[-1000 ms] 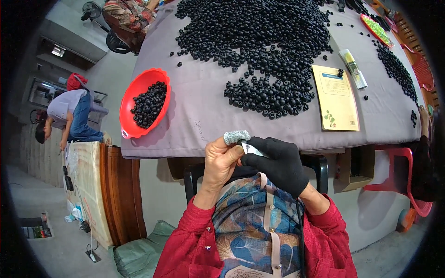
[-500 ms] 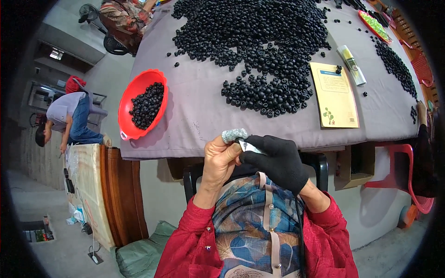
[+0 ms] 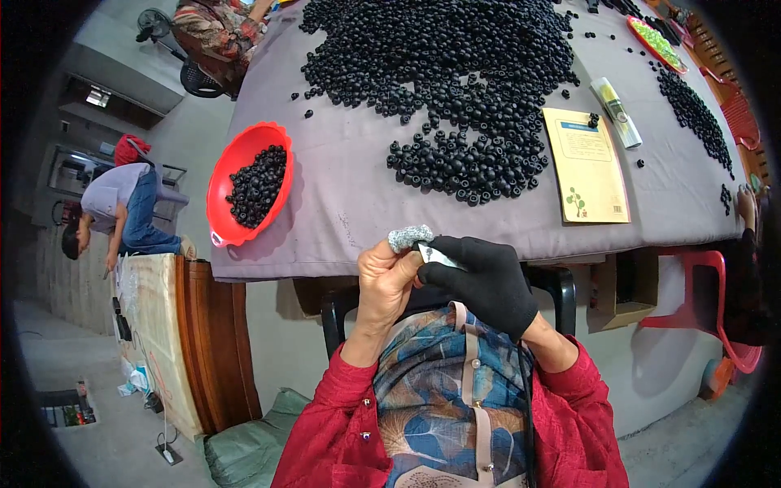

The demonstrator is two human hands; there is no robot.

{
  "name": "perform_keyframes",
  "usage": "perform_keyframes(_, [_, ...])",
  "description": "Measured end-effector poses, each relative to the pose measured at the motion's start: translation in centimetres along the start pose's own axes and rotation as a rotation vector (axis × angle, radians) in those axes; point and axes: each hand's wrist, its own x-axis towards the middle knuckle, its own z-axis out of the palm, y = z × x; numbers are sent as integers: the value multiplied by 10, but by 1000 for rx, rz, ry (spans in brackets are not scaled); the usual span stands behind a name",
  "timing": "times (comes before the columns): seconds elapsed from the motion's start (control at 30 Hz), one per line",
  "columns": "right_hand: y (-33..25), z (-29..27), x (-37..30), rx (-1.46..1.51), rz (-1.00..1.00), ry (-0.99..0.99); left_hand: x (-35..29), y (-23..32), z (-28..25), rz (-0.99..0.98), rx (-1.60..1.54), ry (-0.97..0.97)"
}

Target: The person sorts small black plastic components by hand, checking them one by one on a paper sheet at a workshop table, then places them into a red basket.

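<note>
My left hand point(image 3: 384, 285) is bare except for a grey knitted cover point(image 3: 409, 237) on one finger. Its thumb and fingers are pinched together at the table's near edge, against the tips of my other hand. What they grip is too small and hidden to name. My right hand point(image 3: 486, 281), in a black glove, is closed on a small white piece point(image 3: 440, 258) with a dark mark. Past both hands, a large heap of black beads point(image 3: 455, 49) spreads over the table, its nearest cluster point(image 3: 472, 167) just beyond them.
A red scalloped bowl point(image 3: 220, 179) with black beads stands left on the grey tablecloth point(image 3: 350, 183). To the right lie a yellow booklet point(image 3: 592, 183) and a white-and-yellow packet point(image 3: 617, 112). Other people sit at the table's far left and right; another bends over beyond a wooden cabinet point(image 3: 215, 342).
Both my hands keep almost the same pose, pinched together. At the far right edge, another person's hand has shifted slightly.
</note>
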Motion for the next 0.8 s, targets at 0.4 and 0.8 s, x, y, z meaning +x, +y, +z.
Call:
perform_keyframes(0.4, [0, -5, 2, 27, 26, -52, 2, 1, 1, -57, -111, -19])
perform_keyframes(0.8, [8, -1, 2, 71, 46, -22, 2, -5, -3, -31, -18, 15])
